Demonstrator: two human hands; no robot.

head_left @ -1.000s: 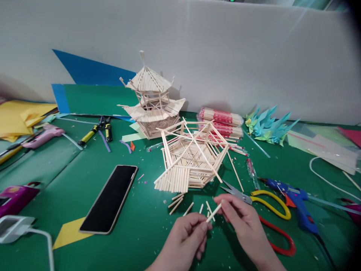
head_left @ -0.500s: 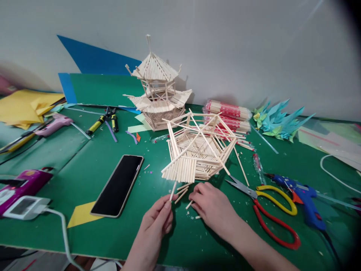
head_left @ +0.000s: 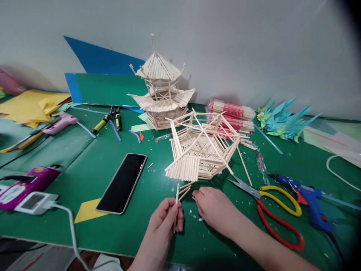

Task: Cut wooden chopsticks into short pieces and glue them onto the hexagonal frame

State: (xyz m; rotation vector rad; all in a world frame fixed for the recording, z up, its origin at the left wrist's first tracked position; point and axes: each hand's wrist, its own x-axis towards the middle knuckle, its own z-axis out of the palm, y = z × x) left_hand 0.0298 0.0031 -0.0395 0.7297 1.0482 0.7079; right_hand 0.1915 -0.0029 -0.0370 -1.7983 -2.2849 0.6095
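Observation:
Upright between the thumb and fingers of my left hand (head_left: 164, 219) is a thin wooden stick (head_left: 177, 192). My right hand (head_left: 213, 206) is closed low over the table, and the pale tip of a short wooden stick shows at its fingertips; most of it is hidden. Between the hands lie several short cut sticks (head_left: 185, 192). Just beyond them stands an open six-sided stick frame (head_left: 184, 168), with one sloping roof panel at its front left covered in sticks. A finished-looking stick pagoda (head_left: 161, 67) rises behind it.
Red-and-yellow-handled scissors (head_left: 255, 194) and a blue glue gun (head_left: 310, 205) lie at right. Wrapped stick bundles (head_left: 232, 109) are behind the frame. A phone (head_left: 122, 184), pliers (head_left: 103, 122), a pink glue gun (head_left: 63, 124) and a white cable (head_left: 70, 222) occupy the left.
My right fingers have closed at the short stick that lay beside them. My left hand has drawn its stick back from the roof panel's edge. The view has shifted slightly.

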